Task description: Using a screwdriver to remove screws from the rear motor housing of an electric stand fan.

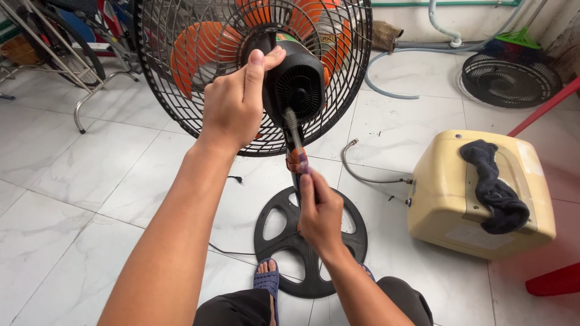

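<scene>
Left hand (232, 105) clamped motor housing (296, 81) | right hand (319, 214) gripped screwdriver (296, 142) | best kept square, fan steadied.

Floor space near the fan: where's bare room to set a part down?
Bare tile left of the round fan base, out to the metal rack legs. Another patch between the fan grille, the grey hose and the cream housing. Crowded at the base: both feet, the power cord, the braided hose. Both hands occupy the motor housing.

both arms outstretched, fists closed
</scene>
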